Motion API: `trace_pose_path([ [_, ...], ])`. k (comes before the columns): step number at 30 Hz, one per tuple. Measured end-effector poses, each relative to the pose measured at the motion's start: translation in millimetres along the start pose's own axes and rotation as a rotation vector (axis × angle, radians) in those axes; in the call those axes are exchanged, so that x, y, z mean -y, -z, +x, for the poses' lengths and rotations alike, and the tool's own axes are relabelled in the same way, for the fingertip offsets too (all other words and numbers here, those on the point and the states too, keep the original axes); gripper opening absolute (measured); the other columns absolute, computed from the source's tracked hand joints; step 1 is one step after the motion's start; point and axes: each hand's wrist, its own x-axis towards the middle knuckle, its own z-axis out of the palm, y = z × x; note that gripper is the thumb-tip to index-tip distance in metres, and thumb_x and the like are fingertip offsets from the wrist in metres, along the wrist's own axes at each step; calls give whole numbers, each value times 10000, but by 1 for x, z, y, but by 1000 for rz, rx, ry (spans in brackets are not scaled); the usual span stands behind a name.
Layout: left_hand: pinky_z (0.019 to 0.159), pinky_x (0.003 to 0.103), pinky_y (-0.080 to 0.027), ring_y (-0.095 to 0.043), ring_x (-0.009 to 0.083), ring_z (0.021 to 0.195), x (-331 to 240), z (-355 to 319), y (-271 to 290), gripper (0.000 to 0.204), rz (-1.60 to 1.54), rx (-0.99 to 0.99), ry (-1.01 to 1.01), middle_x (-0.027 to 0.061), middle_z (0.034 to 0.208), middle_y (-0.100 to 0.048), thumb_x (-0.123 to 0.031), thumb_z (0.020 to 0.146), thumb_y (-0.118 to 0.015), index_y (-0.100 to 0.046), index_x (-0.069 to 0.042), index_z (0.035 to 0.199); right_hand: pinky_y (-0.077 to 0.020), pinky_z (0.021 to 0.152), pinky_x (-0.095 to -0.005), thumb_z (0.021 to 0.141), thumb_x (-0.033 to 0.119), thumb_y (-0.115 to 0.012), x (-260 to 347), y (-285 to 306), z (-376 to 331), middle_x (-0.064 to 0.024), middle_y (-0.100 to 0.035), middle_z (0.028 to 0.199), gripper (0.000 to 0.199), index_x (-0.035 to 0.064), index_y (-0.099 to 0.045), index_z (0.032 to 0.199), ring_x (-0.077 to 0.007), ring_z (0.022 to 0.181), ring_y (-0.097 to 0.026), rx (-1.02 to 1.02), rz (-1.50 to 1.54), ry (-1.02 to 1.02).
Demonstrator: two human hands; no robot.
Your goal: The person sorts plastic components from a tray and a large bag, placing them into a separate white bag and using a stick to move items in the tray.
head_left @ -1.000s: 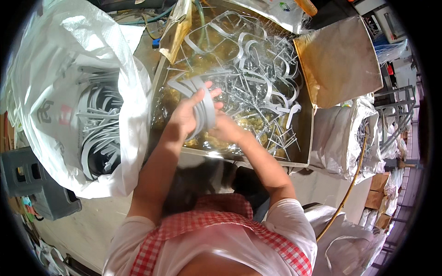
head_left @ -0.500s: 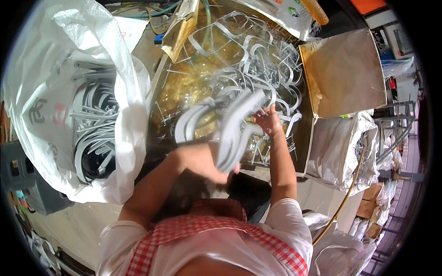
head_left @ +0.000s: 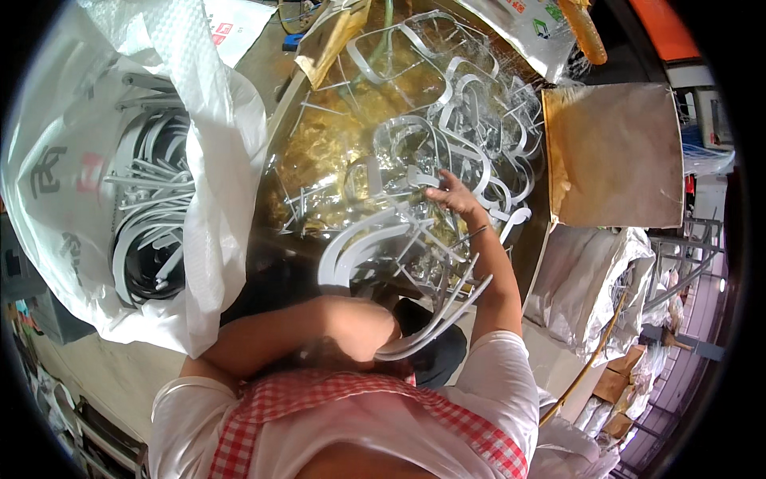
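Note:
My left hand (head_left: 369,329) is closed on a bundle of curved grey plastic frames (head_left: 339,255) near my body; its fingers are mostly hidden behind wrist and frames. Thin cross-pieces stick out of the bundle. Farther off, my right hand (head_left: 459,198) reaches over a shallow water-filled trough (head_left: 279,132). Its fingers are apart, beside the end of a grey strip (head_left: 423,180); a firm grip on it does not show. More wet grey frames (head_left: 475,160) lie tangled in the trough.
A big white woven sack (head_left: 231,152) on the left holds many similar grey frames (head_left: 155,199). A brown board (head_left: 614,156) stands at the trough's right side, with a white sack (head_left: 590,279) below it. A yellowed flap (head_left: 331,44) hangs over the far left edge.
The bundle in my left hand has come lower and turned, spreading out toward the right. My right hand has moved slightly left, to the grey strip. The view has shifted a little.

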Motion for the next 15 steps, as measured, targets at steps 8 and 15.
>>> trace_pose_path([
  [8,574,392,-425,-560,311,622,1,-24,17,258,-183,104,28,165,676,-586,-220,609,-648,-559,8,690,-499,643,-355,817,400,-582,19,-43,-3,-131,-619,848,471,-6,-564,1054,-240,665,-595,-431,-487,140],
  [15,535,388,-394,-517,310,554,1,-35,18,250,-208,6,-67,179,606,-551,-212,610,-623,-555,25,654,-429,825,-360,872,518,-422,-7,-73,-8,-160,-539,1132,630,10,-427,1245,-246,982,-532,341,488,-295],
])
